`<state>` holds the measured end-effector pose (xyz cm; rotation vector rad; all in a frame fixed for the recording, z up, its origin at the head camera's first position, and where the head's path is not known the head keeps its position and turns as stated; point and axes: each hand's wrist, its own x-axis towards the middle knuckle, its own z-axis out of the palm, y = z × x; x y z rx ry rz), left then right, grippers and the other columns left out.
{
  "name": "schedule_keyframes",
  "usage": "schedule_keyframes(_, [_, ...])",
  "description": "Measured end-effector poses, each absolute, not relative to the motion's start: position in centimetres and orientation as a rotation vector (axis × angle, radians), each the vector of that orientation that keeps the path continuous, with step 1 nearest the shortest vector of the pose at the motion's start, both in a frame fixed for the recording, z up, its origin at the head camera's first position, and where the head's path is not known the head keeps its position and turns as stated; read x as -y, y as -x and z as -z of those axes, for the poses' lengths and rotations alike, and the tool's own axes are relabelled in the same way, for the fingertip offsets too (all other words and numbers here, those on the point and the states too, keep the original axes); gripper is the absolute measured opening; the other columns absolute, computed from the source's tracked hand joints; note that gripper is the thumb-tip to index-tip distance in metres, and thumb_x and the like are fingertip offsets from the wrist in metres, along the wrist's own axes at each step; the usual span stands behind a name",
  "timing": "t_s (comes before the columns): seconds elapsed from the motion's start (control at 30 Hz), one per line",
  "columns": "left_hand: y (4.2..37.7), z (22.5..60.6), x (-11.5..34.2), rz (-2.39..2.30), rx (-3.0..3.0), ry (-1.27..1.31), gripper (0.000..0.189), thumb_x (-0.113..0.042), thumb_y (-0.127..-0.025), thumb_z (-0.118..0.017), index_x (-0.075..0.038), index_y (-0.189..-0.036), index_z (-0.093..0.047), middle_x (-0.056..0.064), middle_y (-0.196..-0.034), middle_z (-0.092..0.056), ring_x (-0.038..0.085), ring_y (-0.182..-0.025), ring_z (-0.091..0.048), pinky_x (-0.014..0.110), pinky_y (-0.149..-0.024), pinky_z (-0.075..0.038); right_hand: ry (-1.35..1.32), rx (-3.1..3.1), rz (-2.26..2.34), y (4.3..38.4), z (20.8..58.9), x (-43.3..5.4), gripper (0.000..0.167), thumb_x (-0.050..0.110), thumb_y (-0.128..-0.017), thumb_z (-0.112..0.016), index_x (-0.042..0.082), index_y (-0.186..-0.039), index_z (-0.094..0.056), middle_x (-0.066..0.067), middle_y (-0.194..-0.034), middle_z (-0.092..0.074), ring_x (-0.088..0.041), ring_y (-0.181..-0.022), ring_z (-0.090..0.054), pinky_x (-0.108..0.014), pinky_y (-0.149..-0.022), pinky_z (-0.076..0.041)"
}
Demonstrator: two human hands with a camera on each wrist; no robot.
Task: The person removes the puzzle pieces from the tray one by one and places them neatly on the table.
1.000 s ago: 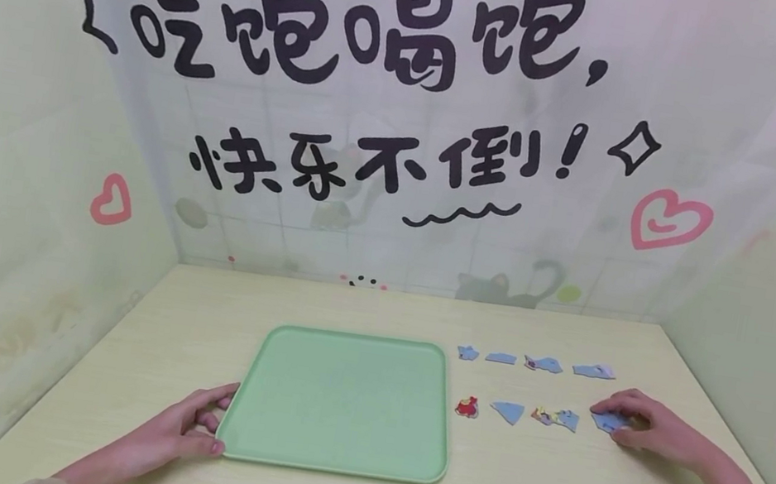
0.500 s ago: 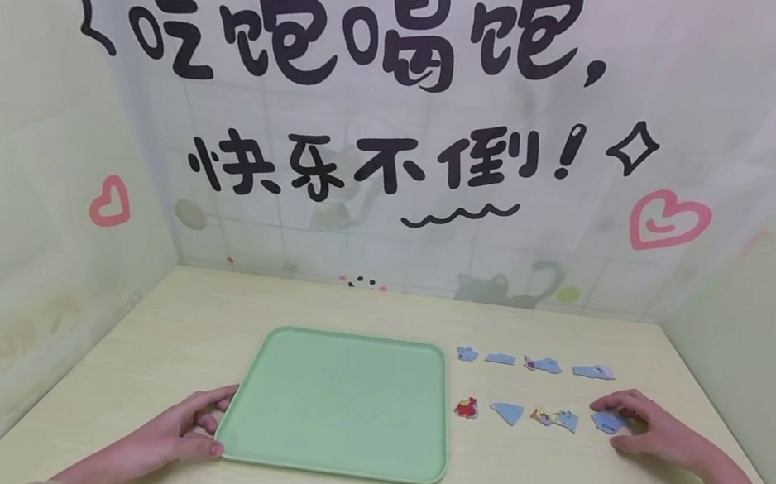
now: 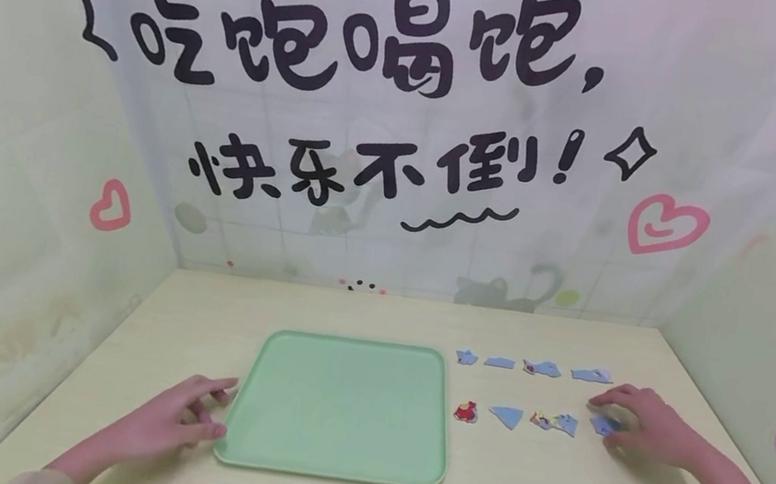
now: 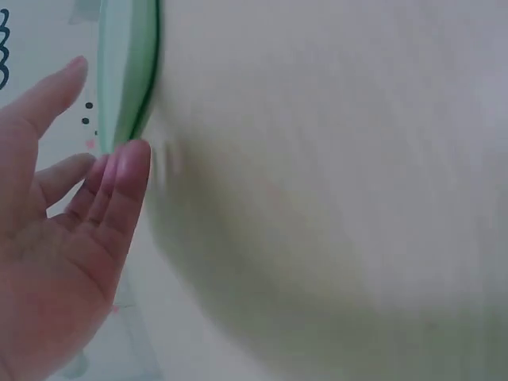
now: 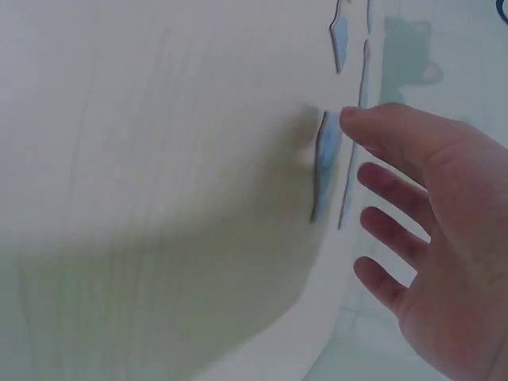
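A green tray (image 3: 340, 411) lies flat on the table. My left hand (image 3: 169, 418) is at the tray's left edge with loosely bent fingers gripping nothing; whether a fingertip touches the rim I cannot tell. At the right, my right hand (image 3: 657, 429) hovers with spread fingers over a blue puzzle piece (image 3: 603, 426), partly hidden by the thumb. In the right wrist view this blue piece (image 5: 326, 167) lies on the table, the fingers (image 5: 393, 186) apart with nothing between them.
Several flat, irregular pieces form two rows right of the tray: a red one (image 3: 465, 411), a blue triangle (image 3: 506, 416), a multicoloured one (image 3: 554, 422) in front, and blue ones such as a narrow strip (image 3: 500, 362) behind. A printed cloth wall (image 3: 390, 125) closes the back.
My right hand has let go of the blue piece, its fingers spreading and lifting slightly. My left fingers have loosened from the tray's edge. Tray and pieces stay put; the view has tilted slightly.
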<state>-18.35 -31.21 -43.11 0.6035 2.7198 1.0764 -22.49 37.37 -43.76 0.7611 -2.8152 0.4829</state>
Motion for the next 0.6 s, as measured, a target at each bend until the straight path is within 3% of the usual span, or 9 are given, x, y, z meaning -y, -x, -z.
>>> schedule_keyframes(0.1, [19.2,41.4,31.1,-0.651,-3.057,-0.733,0.069,-0.042,-0.09,-0.069,-0.014,-0.148,-0.045,0.013,-0.134,-0.053,0.017,-0.104,-0.058,0.032,-0.071,-0.055,-0.707,2.723,-0.337,22.1,42.2,-35.8,0.05,0.027,-0.077,-0.082,0.015,-0.123,-0.067,-0.014,-0.125,-0.064,-0.04,-0.108,-0.055,-0.058,-0.081,-0.046])
schedule_keyframes(0.2, [20.2,40.1,31.2,-0.205,-3.278,-0.896,0.073,-0.054,-0.086,-0.069,-0.026,-0.149,-0.044,0.008,-0.15,-0.044,0.034,-0.127,-0.049,0.049,-0.09,-0.052,-0.671,2.658,-0.302,21.4,40.5,-34.2,0.061,0.035,-0.079,-0.08,0.023,-0.135,-0.059,-0.013,-0.14,-0.054,-0.045,-0.12,-0.047,-0.065,-0.084,-0.039])
schedule_keyframes(0.27, [21.0,39.4,31.5,-0.029,-3.326,-0.998,0.079,-0.058,-0.084,-0.069,-0.029,-0.152,-0.04,0.006,-0.16,-0.033,0.04,-0.142,-0.034,0.058,-0.112,-0.035,-0.673,2.636,-0.285,20.9,39.7,-33.3,0.071,0.041,-0.079,-0.079,0.029,-0.143,-0.051,-0.009,-0.15,-0.045,-0.046,-0.129,-0.039,-0.067,-0.089,-0.034])
schedule_keyframes(0.33, [21.7,39.2,31.8,0.069,-3.347,-1.064,0.086,-0.061,-0.081,-0.07,-0.028,-0.153,-0.037,0.004,-0.165,-0.023,0.039,-0.152,-0.015,0.056,-0.124,-0.006,-0.688,2.631,-0.265,20.3,39.3,-32.7,0.08,0.046,-0.078,-0.079,0.032,-0.148,-0.044,-0.006,-0.159,-0.034,-0.045,-0.14,-0.029,-0.07,-0.095,-0.028])
schedule_keyframes(0.43, [22.4,39.4,32.6,0.142,-3.37,-1.088,0.092,-0.065,-0.077,-0.07,-0.027,-0.154,-0.036,0.003,-0.168,-0.012,0.033,-0.156,0.003,0.047,-0.122,0.018,-0.709,2.632,-0.217,19.7,39.7,-32.4,0.087,0.053,-0.077,-0.077,0.033,-0.152,-0.037,-0.001,-0.166,-0.019,-0.041,-0.151,-0.012,-0.073,-0.108,-0.014])
schedule_keyframes(0.53, [22.9,40.1,33.6,0.175,-3.39,-1.072,0.095,-0.067,-0.074,-0.07,-0.027,-0.153,-0.037,0.003,-0.168,-0.01,0.033,-0.155,0.007,0.056,-0.12,0.018,-0.71,2.642,-0.188,19.4,40.6,-32.7,0.09,0.057,-0.076,-0.075,0.031,-0.153,-0.035,0.002,-0.168,-0.01,-0.034,-0.155,0.001,-0.071,-0.115,0.001])
schedule_keyframes(0.6, [23.0,40.3,33.9,0.177,-3.391,-1.056,0.096,-0.069,-0.073,-0.07,-0.027,-0.153,-0.037,0.003,-0.168,-0.01,0.034,-0.155,0.007,0.059,-0.119,0.017,-0.706,2.644,-0.183,19.4,40.9,-32.9,0.091,0.058,-0.076,-0.074,0.031,-0.153,-0.035,0.002,-0.168,-0.01,-0.033,-0.155,0.003,-0.071,-0.115,0.004])
